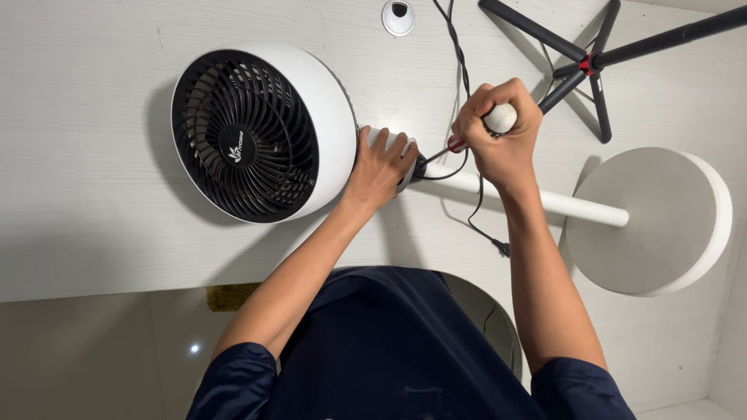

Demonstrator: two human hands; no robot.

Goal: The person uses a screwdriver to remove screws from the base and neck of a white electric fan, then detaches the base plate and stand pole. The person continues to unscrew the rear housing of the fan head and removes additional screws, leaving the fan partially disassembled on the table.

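Left hand (380, 167) clamps fan (261, 134) neck, right hand (502, 132) fists screwdriver (498, 119); fan likely top-heavy, rigid plastic—grip neck, not grille.

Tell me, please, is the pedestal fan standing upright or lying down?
Lying down: the fan, its pole and round base rest sideways on the table.

left hand (380, 167) cupped, right hand (502, 132) fisted
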